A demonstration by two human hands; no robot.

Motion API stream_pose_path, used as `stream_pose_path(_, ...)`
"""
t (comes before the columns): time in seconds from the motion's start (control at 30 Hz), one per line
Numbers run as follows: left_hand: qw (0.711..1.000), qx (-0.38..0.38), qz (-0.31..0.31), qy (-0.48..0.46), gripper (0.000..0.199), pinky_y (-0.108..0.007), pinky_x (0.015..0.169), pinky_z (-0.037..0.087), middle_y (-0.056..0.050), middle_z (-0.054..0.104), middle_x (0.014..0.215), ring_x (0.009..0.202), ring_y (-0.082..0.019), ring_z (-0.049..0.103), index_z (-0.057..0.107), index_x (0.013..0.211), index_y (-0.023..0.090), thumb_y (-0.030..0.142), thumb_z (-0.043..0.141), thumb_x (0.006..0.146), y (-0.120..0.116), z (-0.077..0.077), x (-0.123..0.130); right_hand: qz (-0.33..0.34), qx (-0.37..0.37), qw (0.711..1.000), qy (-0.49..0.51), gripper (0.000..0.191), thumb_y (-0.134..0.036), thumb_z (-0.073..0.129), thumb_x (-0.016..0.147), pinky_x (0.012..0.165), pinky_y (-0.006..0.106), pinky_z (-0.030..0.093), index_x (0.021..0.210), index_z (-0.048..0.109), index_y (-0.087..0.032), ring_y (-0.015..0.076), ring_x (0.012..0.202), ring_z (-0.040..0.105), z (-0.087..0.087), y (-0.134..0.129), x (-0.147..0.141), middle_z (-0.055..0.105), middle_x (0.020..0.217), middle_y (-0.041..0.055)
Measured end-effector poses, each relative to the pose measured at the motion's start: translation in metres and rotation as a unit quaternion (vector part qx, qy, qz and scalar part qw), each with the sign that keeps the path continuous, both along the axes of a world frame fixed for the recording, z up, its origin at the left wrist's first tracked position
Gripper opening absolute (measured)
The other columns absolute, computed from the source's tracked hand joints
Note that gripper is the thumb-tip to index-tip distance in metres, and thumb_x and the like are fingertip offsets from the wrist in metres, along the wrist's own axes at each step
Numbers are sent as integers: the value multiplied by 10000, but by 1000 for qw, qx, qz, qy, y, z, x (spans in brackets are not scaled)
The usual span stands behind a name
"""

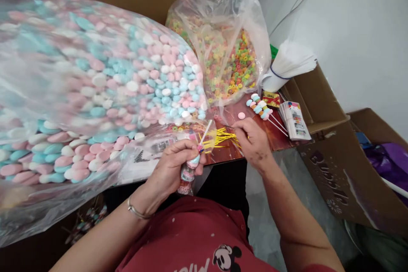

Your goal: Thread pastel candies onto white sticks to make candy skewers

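My left hand [178,159] is closed around a bagged candy skewer [188,174], gripping it where the clear wrapper gathers at the white stick. The stick points up and to the right, and the candy hangs below my fingers. My right hand [255,140] hovers over the table edge beside a bunch of yellow twist ties [223,137], with thumb and forefinger pinched together. Whatever is between those fingertips, if anything, is too small to make out. Just beyond them lies a loose pink candy [241,115]. Two unwrapped candy skewers [259,107] rest farther right.
A huge clear bag of pink, blue and white candies [127,89] covers the left. Behind stands a bag of colourful ring candies [229,59]. On the right are a white mug of sticks [274,80], a stack of printed bags [295,121] and open cardboard boxes [325,170].
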State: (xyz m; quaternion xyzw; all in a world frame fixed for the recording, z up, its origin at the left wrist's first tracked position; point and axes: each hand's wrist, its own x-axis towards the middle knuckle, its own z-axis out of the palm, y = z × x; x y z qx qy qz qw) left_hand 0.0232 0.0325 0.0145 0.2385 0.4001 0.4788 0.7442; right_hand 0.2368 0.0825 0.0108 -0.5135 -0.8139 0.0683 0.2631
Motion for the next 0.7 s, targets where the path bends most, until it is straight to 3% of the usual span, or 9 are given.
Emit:
stream_pose_path(0.13, 1000, 8, -8, -11, 149, -188, 419, 422, -34, 695, 590, 411, -112, 585, 609, 672, 145, 210, 742, 655, 4, -3, 9, 52, -95, 972, 209, 159, -197, 464, 937, 701, 249, 467, 850, 597, -203, 129, 733, 588, -6, -20, -46, 616, 786, 3)
stream_pose_path(0.23, 1000, 11, 0, 2, 147, -181, 423, 419, -30, 686, 585, 411, -102, 582, 617, 684, 130, 218, 734, 673, 4, -6, 7, 94, -159, 938, 292, 146, -165, 497, 904, 699, 247, 456, 834, 617, -209, 119, 672, 582, -7, -27, -60, 614, 672, -32)
stream_pose_path(0.57, 997, 9, 77, 20, 255, -179, 407, 410, 15, 663, 569, 403, -104, 578, 548, 736, 165, 268, 764, 648, -5, -11, 8, 120, -273, 897, 325, 190, -171, 505, 889, 685, 248, 468, 721, 592, -193, 107, 617, 594, -5, -26, -63, 606, 627, -46)
stream_pose_path(0.63, 995, 9, 93, 32, 238, -183, 410, 414, 15, 661, 571, 411, -101, 575, 562, 727, 164, 265, 761, 648, -6, -12, 7, 118, -254, 912, 301, 181, -160, 509, 884, 682, 243, 470, 733, 605, -191, 108, 641, 600, -6, -28, -64, 620, 662, -37)
stream_pose_path(0.7, 993, 8, 110, 42, 218, -182, 411, 412, 16, 659, 573, 417, -94, 564, 568, 712, 163, 255, 755, 650, -5, -12, 6, 102, -187, 946, 246, 171, -145, 512, 881, 675, 237, 462, 761, 625, -192, 113, 681, 595, -7, -30, -64, 634, 720, -19)
